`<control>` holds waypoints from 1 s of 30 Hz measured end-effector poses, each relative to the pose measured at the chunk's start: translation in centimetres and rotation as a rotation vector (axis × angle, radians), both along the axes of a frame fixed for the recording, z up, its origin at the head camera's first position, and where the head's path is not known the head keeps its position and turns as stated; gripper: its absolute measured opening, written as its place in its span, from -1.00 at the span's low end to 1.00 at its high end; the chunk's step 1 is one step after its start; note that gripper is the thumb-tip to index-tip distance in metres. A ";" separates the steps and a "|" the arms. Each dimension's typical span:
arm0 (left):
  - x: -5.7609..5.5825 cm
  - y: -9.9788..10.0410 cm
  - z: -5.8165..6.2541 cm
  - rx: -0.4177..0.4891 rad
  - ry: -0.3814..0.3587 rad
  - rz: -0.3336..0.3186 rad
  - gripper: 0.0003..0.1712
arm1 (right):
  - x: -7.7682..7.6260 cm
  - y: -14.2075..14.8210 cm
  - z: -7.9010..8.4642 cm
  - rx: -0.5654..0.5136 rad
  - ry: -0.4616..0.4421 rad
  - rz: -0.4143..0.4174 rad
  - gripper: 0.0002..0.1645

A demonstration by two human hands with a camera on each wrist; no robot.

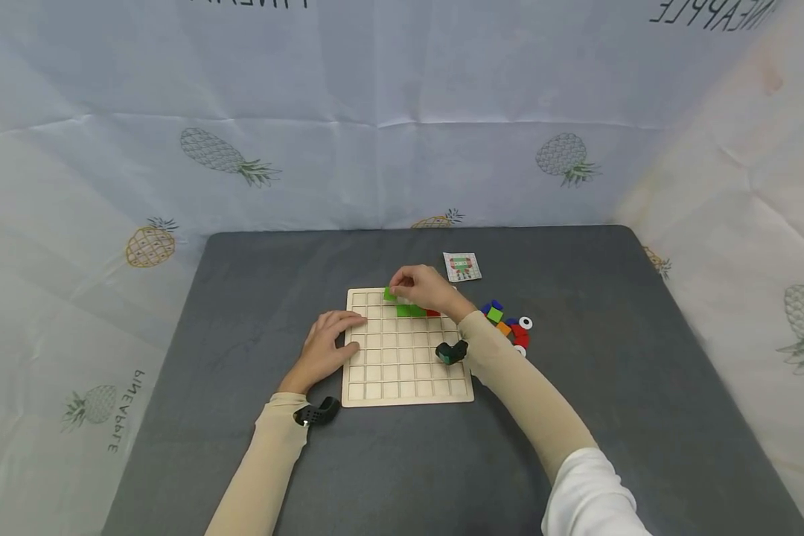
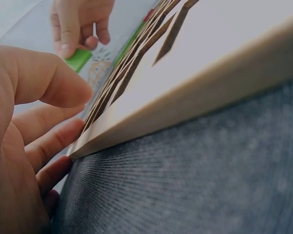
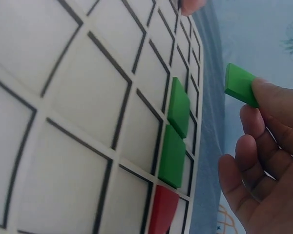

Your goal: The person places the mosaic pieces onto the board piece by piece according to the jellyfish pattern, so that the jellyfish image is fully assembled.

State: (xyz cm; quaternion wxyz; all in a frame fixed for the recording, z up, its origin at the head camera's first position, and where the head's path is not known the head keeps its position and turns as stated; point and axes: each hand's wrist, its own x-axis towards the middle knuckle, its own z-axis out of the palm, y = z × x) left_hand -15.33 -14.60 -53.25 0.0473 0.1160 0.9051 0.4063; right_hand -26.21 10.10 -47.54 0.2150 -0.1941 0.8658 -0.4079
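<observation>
Right hand [image 1: 432, 289]: A green tile [image 3: 240, 84] is pinched between thumb and forefinger, with the remaining fingers loosely bent; the tile is held at the fingertips, raised clear of the wooden board [image 1: 388, 366].
Left hand [image 1: 321, 348]: Nothing is gripped; the fingers are slightly bent and spread, with their tips set at the board's left edge.
Tiles in a row: Two green squares [image 3: 171, 157] and a red piece [image 3: 163, 209] are laid side by side on the grid, just nearer than the right fingertips.
Loose pieces: Red [image 1: 520, 334], orange [image 1: 503, 328], blue and white pieces are gathered off the board, to the right of both hands' fingers.
Picture card [image 1: 463, 269]: It is placed on the dark table [image 1: 254, 298], beyond and right of the right fingers.
</observation>
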 end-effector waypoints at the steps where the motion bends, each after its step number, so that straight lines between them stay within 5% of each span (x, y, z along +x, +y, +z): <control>1: 0.0 0.0 -0.1 0.001 -0.003 -0.001 -0.50 | 0.0 0.0 -0.2 0.004 0.002 0.010 -0.82; 13: 0.0 0.0 -0.1 0.010 -0.018 0.002 -0.50 | 0.3 -1.0 -1.7 0.102 0.075 0.062 -0.84; 30: 0.0 0.0 -0.1 0.023 -0.004 -0.004 -0.50 | 0.1 -1.2 -1.7 0.175 0.080 0.145 -0.85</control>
